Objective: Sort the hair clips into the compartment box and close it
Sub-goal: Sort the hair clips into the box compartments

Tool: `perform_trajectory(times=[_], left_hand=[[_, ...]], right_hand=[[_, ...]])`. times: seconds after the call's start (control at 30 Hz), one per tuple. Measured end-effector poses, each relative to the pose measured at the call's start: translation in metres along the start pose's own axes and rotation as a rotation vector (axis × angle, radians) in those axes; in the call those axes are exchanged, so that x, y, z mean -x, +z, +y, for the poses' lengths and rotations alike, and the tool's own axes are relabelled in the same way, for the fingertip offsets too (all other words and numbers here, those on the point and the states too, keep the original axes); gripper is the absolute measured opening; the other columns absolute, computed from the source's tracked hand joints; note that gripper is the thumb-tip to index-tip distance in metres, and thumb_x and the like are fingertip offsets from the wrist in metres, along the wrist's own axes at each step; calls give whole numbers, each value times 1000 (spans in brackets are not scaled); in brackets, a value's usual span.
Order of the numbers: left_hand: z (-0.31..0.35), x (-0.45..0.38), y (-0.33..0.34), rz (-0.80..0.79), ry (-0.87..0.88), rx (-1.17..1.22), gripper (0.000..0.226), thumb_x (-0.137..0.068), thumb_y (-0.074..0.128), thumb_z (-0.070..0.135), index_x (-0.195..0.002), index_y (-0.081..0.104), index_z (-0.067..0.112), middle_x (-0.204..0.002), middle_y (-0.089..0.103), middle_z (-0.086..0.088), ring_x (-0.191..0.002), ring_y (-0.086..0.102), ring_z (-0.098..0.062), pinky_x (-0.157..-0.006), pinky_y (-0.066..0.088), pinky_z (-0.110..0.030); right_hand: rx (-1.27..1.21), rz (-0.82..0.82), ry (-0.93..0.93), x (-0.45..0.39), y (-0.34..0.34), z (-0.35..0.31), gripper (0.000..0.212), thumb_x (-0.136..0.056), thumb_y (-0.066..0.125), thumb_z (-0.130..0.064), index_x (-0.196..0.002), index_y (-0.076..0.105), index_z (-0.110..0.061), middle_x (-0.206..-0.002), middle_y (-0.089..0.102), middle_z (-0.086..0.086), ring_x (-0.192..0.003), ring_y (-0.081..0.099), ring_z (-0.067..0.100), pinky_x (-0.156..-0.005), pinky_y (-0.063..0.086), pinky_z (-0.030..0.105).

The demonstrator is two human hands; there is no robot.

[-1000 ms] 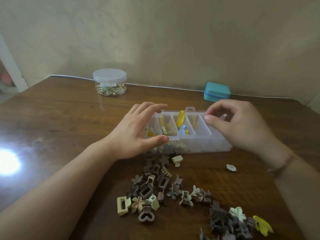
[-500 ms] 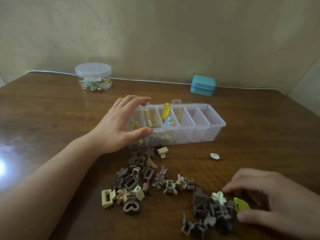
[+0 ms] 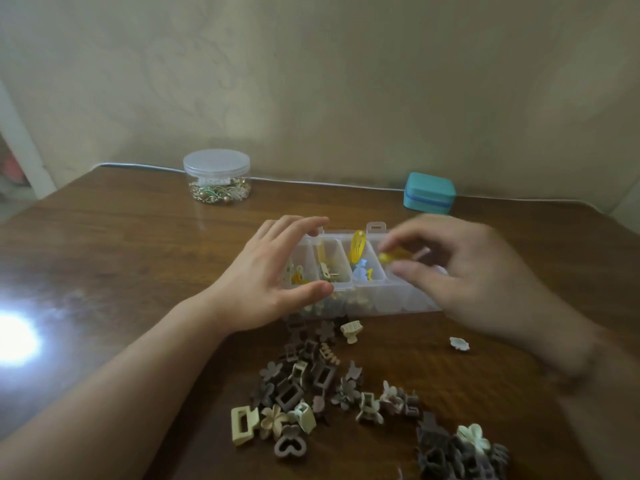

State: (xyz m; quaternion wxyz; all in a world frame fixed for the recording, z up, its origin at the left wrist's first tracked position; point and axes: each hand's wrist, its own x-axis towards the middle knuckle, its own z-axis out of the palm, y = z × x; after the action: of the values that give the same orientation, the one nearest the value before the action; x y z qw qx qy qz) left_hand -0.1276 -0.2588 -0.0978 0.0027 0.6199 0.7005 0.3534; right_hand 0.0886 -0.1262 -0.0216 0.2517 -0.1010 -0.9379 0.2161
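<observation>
Wooden table (image 3: 121, 258) under a plain beige wall, and right at its middle sits the clear compartment box (image 3: 367, 271), lid open, our landmark. At the box's left end the left hand (image 3: 266, 278) is spread wide and cupped around the corner, fingers over the far rim, thumb pressed to the near wall. Over the box's right half hovers the right hand (image 3: 464, 271), blurred, thumb and fingertips pinched on a small yellow hair clip (image 3: 393, 256) above a middle compartment. Inside the box, a yellow snap clip (image 3: 357, 244) stands upright just left of that pinch, with a pale blue piece below it. Nearer the person than the box lies the loose pile of hair clips (image 3: 311, 393), brown and cream. One white flower clip (image 3: 459, 343) lies alone, near the box's right front. Beyond the box, a lidded clear jar (image 3: 216, 176) to the left and a teal case (image 3: 429, 192) to the right.
</observation>
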Motion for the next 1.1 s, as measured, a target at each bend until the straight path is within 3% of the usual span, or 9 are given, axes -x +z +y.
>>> perform_trajectory(times=[0.17, 0.27, 0.33, 0.43, 0.63, 0.73, 0.87, 0.97, 1.1], left_hand=[[-2, 1, -1, -5, 3, 18, 81, -80, 55, 70, -149, 29, 37, -134, 44, 20, -129, 37, -4, -107, 35, -34], [-2, 1, -1, 4, 6, 10, 82, -80, 56, 70, -149, 29, 36, -133, 44, 19, -128, 37, -5, -108, 36, -36], [-2, 1, 0, 16, 14, -1, 82, -80, 56, 69, -149, 31, 34, -133, 45, 17, -128, 38, -7, -110, 35, -38], [-2, 1, 1, 13, 10, 1, 81, -80, 55, 70, -149, 31, 34, -133, 45, 18, -128, 38, -7, -109, 36, -40], [-2, 0, 1, 13, 6, 1, 81, -79, 55, 69, -148, 32, 35, -134, 44, 18, -129, 37, -6, -110, 34, -34], [-3, 0, 2, 15, 6, -5, 80, -79, 55, 70, -148, 32, 35, -133, 45, 18, -129, 37, -6, -110, 34, -34], [-3, 1, 2, 11, 4, -1, 80, -80, 54, 71, -148, 32, 35, -133, 44, 18, -129, 38, -6, -109, 35, -36], [-2, 1, 1, 6, -4, -2, 81, -79, 53, 72, -148, 32, 34, -133, 44, 19, -128, 38, -5, -108, 36, -35], [-1, 1, 1, 5, -2, -1, 81, -79, 53, 71, -148, 33, 33, -133, 45, 17, -128, 38, -6, -108, 35, -33]], right_hand=[[32, -161, -23, -35, 46, 4, 21, -93, 62, -21, -112, 66, -28, -114, 64, -16, -105, 55, -2, -87, 43, 14], [23, 73, 54, -33, 47, 19, 23, -92, 61, -12, -109, 68, -26, -107, 63, -16, -107, 54, -1, -90, 38, 11], [150, 156, 188, -37, 45, 34, 27, -90, 63, -18, -115, 67, -26, -113, 63, -13, -116, 53, 8, -96, 38, 20], [273, 33, 313, -45, 45, 41, 36, -87, 64, -34, -123, 64, -27, -127, 62, -9, -127, 49, 16, -107, 39, 36], [309, 67, 314, -59, 50, 30, 17, -78, 75, -41, -93, 71, -35, -94, 69, -8, -98, 60, 18, -82, 49, 33], [273, 129, 260, -58, 49, 32, 10, -77, 77, -36, -79, 67, -35, -75, 59, -16, -85, 57, 15, -74, 45, 31], [199, 170, 71, -48, 35, 30, 7, -80, 75, -32, -79, 68, -32, -85, 67, -16, -93, 60, 13, -85, 49, 37], [327, -21, -71, -32, 30, 32, 24, -84, 58, -52, -87, 71, -33, -94, 70, -17, -99, 59, 11, -87, 49, 46], [158, -10, -146, -9, 17, 41, 32, -93, 50, -41, -92, 75, -23, -96, 71, -13, -105, 59, 9, -90, 48, 37]])
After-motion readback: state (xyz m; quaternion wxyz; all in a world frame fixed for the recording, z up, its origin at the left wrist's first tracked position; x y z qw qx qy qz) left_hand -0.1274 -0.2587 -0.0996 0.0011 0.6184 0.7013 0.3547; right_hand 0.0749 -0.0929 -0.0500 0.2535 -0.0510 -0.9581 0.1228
